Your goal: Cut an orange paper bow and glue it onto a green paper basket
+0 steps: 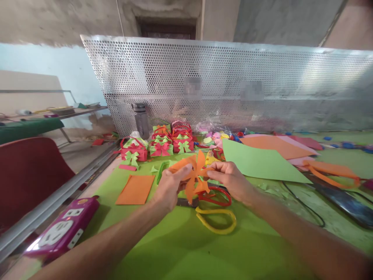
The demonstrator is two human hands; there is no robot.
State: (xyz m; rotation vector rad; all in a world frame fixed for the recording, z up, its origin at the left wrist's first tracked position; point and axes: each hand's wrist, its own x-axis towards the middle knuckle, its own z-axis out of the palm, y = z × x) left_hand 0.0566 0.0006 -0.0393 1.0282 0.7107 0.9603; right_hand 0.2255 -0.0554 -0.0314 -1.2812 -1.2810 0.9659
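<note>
An orange paper cut-out (199,173) with pointed petals, like a flower, is held up above the green table. My left hand (171,184) pinches its left side between thumb and fingers. On the other side, my right hand (230,179) grips a petal at the fingertips. Just below the cut-out lie a red loop (229,198) and a yellow loop (233,223), perhaps handles; the cut-out partly hides what is behind it. A green loop (160,175) shows beyond my left hand. A flat orange rectangle (135,189) rests left of that hand.
Several red and green paper baskets with bows (161,147) stand at the back, near a grey bottle (141,120). To the right are a light green sheet (262,161) and a dark phone (346,202). A purple power strip (65,227) lies at the left edge. Perforated metal (218,66) rises behind.
</note>
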